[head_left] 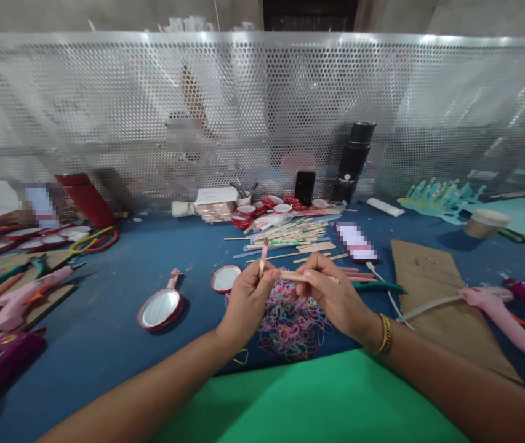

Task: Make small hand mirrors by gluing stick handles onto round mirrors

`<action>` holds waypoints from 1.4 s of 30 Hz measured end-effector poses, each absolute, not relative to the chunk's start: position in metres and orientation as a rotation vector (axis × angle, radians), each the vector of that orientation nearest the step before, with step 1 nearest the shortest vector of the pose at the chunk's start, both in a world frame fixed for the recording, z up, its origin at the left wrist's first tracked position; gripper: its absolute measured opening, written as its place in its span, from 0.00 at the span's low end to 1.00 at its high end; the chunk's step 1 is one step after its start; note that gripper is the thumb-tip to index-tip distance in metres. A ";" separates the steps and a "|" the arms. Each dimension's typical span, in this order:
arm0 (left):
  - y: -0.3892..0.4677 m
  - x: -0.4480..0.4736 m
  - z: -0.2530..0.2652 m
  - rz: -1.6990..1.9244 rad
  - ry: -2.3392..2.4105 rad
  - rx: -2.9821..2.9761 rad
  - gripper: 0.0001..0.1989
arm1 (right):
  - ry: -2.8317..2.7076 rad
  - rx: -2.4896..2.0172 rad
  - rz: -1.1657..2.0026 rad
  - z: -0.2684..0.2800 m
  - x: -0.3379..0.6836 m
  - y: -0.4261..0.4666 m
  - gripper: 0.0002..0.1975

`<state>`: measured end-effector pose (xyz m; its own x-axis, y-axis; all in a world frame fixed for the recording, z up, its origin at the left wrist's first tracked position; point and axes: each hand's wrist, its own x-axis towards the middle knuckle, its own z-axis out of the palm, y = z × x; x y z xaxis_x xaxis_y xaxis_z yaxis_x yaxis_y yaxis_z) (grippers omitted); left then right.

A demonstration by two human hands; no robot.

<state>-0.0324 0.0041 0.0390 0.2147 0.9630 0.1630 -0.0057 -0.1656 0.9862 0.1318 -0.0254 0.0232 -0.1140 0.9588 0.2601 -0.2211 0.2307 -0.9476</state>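
Note:
My left hand [249, 295] is closed, with a short upright stick [263, 258] with a pale pink side and brown tip standing up from its fingers. A pale wooden stick [292, 276] runs sideways from the left thumb to my right hand [336, 292], whose thumb and fingers pinch it. Below both hands lies a tangled heap of colourful small rubber bands [292, 329]. Beside my left hand is a round red-rimmed disc [225, 279] with a pale, shiny face. Further left, a similar red-rimmed piece [160, 309] has a short pink handle.
Behind the hands lie loose wooden sticks [285, 237] and stacked red-rimmed discs [244, 215]. A phone [357, 242] with a white cable lies right of them. Pink glue guns [502, 311] rest on both sides, the right one by cardboard [432, 295]. A black bottle [353, 163] stands near the perforated metal screen [290, 92].

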 end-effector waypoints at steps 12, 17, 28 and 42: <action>0.006 -0.031 0.033 1.060 0.825 1.090 0.18 | -1.902 -1.398 0.317 0.049 0.227 0.010 0.14; 0.002 -0.030 0.029 1.043 0.840 1.127 0.14 | -2.064 -1.700 0.156 0.035 0.268 0.022 0.13; 0.001 -0.033 0.031 1.098 1.031 1.358 0.15 | -2.011 -1.588 -0.036 0.033 0.238 0.021 0.09; 0.005 -0.030 0.024 1.001 0.999 1.442 0.18 | -2.100 -1.398 0.085 0.028 0.193 0.005 0.07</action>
<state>-0.0303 0.0046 0.0236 0.2970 0.9529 0.0622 0.0598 -0.0835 0.9947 0.1928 0.0053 0.0276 -0.2588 0.8561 0.4474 0.8170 0.4411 -0.3715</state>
